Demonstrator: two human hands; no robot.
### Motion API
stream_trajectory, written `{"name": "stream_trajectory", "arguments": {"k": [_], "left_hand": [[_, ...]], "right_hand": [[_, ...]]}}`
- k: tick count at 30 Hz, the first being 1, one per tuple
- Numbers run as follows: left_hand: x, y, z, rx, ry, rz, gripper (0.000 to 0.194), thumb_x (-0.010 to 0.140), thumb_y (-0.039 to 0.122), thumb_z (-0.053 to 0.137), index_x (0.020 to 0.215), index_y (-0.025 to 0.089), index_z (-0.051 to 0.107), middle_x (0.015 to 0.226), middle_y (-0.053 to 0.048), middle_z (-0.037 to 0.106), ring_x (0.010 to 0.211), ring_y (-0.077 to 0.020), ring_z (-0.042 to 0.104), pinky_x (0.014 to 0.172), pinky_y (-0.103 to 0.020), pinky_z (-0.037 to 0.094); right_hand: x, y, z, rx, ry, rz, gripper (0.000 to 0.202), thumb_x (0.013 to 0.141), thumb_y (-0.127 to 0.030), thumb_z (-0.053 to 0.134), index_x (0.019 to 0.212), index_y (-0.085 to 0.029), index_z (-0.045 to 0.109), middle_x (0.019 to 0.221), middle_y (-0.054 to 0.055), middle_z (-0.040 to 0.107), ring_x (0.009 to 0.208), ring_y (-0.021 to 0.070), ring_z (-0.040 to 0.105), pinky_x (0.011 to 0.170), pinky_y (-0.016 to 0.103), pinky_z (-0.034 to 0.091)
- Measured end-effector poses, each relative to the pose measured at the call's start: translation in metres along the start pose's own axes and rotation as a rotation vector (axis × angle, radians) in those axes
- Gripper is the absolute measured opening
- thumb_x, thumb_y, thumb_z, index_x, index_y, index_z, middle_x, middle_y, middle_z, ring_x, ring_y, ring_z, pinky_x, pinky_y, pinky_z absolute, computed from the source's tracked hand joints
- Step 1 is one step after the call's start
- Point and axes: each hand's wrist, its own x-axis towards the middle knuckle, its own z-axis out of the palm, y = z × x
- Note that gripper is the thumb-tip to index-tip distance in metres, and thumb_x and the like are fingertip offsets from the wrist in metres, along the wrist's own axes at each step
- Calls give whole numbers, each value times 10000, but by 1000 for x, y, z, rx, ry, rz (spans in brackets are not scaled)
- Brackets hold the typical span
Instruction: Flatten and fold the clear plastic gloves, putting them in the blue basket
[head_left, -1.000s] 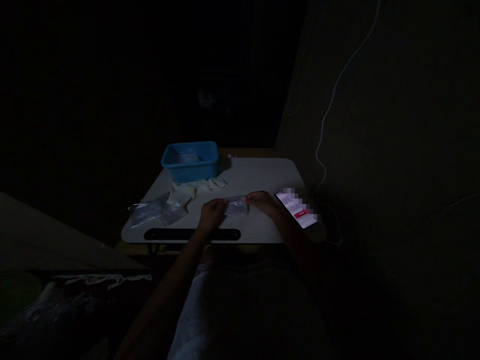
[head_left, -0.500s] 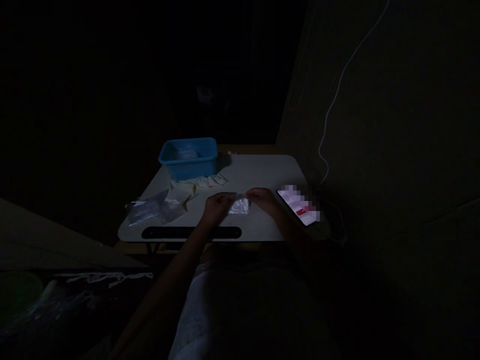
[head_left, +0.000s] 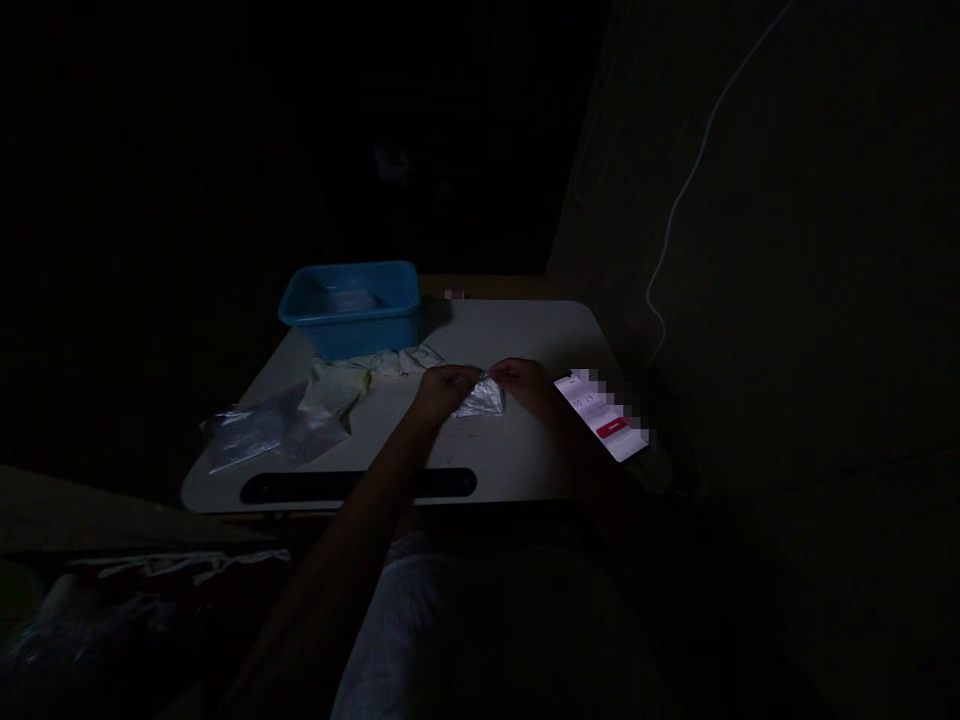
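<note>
A small clear plastic bag hangs between my hands, low over the white table. My left hand pinches its upper left edge, fingers closed. At its upper right edge, my right hand pinches the plastic too. The fingertips of both hands almost meet at the top of the bag. Dim light hides what, if anything, is inside it.
On the white folding table stands a blue plastic basin with something pale inside. Crumpled cloth and flat clear plastic bags lie left. A lit phone rests at the right edge. A white cable hangs along the wall.
My hands have drawn closer together at the top of the bag, which now looks more bunched. The view has shifted slightly, so the basin and table sit further left.
</note>
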Motion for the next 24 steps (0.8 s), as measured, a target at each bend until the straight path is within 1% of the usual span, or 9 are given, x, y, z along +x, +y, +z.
{"name": "stream_trajectory", "arguments": {"k": [3,7,11,16,24], "left_hand": [[1,0,-1,34,-8,24,148,606,233,597,688,155,693,697,-31,689,611,-128,584,584,-236,456],[-1,-3,-1,71,-2,40,128,614,222,597,676,164,693,683,-27,687,614,-134,592,605,-248,466],[-2,-5,0,76,-2,78,143,642,237,576,686,165,691,701,-26,691,637,-136,602,629,-252,472],[-2,-8,0,130,-8,109,141,638,225,565,682,164,684,716,-25,694,673,-147,618,656,-255,474],[0,-10,1,204,-25,129,180,639,278,573,719,161,684,742,-30,699,682,-152,624,646,-246,466]], "right_hand": [[1,0,2,73,2,18,139,692,-254,594,790,-180,658,769,11,682,702,124,611,645,222,458],[1,-1,2,45,-22,9,106,688,-248,584,715,-174,654,703,1,666,664,122,594,626,223,444],[0,-1,2,4,-31,10,115,688,-251,576,688,-163,650,646,-4,645,619,116,567,595,221,423],[-2,-6,4,-6,-40,6,104,684,-228,570,692,-166,652,673,-5,654,646,116,573,611,217,419],[-4,-8,4,-30,-54,-24,101,672,-193,552,674,-165,649,653,-12,650,626,109,569,610,211,415]]}}
